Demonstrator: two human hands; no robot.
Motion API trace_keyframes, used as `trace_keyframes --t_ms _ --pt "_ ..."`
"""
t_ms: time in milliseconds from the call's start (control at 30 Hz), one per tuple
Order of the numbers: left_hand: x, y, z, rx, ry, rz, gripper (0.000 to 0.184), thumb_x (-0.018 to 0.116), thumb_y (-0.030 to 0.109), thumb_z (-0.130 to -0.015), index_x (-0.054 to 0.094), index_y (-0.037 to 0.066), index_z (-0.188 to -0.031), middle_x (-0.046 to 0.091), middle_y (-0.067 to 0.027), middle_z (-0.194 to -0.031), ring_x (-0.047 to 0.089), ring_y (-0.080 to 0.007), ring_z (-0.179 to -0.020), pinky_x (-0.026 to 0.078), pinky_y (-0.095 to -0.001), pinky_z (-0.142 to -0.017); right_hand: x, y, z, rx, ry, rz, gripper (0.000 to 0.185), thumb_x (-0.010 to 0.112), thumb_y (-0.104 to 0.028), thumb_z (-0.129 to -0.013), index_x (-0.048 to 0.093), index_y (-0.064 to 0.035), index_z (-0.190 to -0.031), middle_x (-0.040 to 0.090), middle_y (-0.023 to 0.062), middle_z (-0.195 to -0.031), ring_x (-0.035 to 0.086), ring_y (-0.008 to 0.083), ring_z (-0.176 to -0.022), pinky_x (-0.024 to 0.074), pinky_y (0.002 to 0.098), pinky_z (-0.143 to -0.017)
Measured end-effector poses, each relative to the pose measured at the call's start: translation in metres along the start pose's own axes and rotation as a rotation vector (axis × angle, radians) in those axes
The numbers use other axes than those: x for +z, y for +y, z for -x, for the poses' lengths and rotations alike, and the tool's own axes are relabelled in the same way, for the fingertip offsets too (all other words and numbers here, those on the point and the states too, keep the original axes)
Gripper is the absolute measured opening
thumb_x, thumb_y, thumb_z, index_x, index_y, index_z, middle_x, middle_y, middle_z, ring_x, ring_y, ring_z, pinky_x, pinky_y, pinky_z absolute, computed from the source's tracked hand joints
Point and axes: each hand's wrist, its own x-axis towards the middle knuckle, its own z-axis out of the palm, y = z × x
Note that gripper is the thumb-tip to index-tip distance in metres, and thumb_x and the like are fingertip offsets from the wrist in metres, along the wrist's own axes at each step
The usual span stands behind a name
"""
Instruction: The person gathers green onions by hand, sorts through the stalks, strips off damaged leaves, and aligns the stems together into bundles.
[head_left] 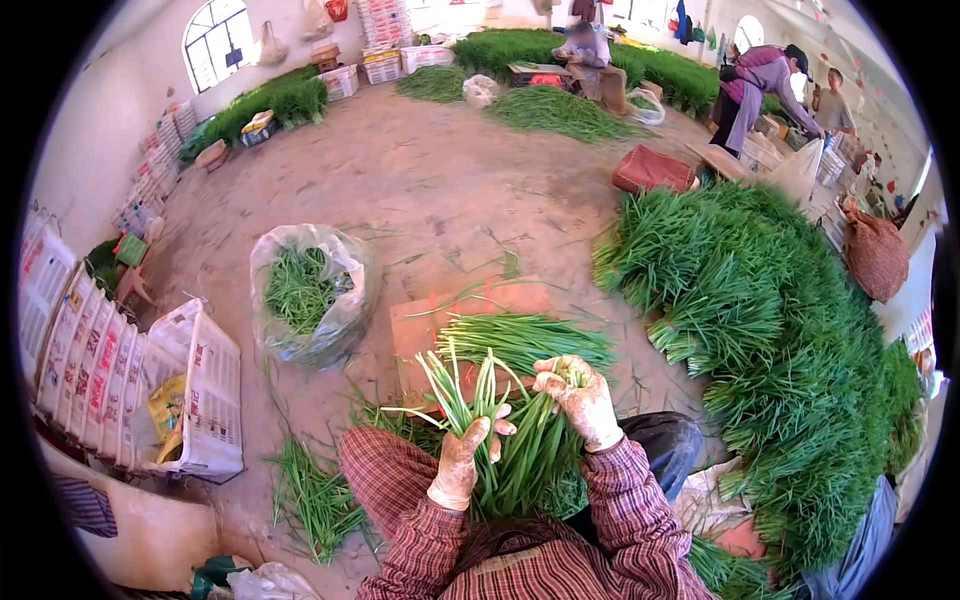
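Observation:
Long green stalks with pale ends (pixel 520 450) lie across my lap and rise between my two gloved hands. My left hand (pixel 468 455) is closed round several of these stalks near their pale ends. To its right, my right hand (pixel 580 400) has its fingers curled round stalks at the top of the bunch. Just beyond my hands, a pile of cut stalks (pixel 525 343) rests on a reddish board (pixel 410 335) on the floor.
A clear plastic bag of greens (pixel 312 290) stands left of the board. White crates (pixel 215 400) line the left side. A large heap of green stalks (pixel 770 350) fills the right. A seated person (pixel 590 60) and others work at the back.

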Motion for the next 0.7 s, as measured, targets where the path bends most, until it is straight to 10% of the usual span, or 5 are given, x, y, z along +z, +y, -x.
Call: trace_keyframes --t_ms 700 --pt "0.009 -0.01 -0.006 0.026 0.17 0.017 0.029 0.066 0.021 -0.093 0.067 -0.004 -0.106 0.069 -0.0039 -0.085 0.056 -0.0085 -0.065 0.042 -0.0229 -0.057 0.008 0.013 0.028 0.095 -0.394 0.156 0.024 0.073 -0.02 -0.09 0.068 -0.0062 -0.109 0.069 -0.0009 -0.089 0.058 0.0052 -0.079 0.0494 0.024 -0.071"
